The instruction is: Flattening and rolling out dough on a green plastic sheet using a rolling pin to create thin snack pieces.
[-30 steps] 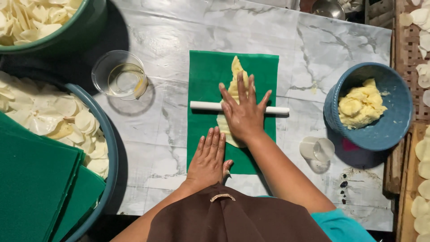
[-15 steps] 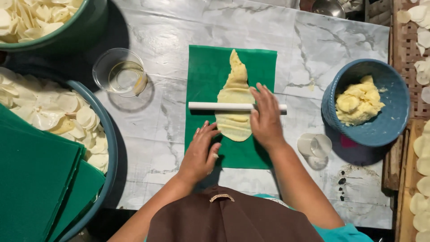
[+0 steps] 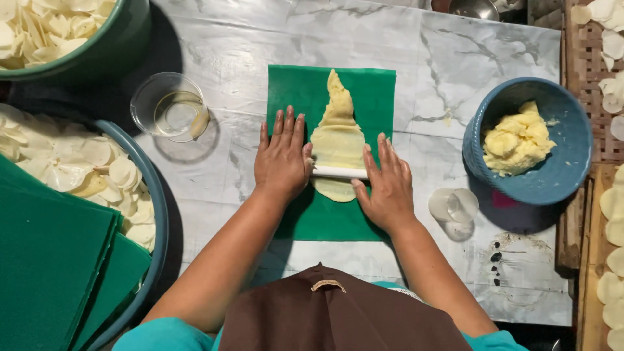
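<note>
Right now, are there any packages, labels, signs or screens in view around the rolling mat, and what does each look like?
None in view: no package, label, sign or screen.
Only unmarked containers show: a round blue bowl of yellow dough at right.
A clear round glass cup stands left of the green mat.
A small clear plastic lid lies beside the right hand.
</note>
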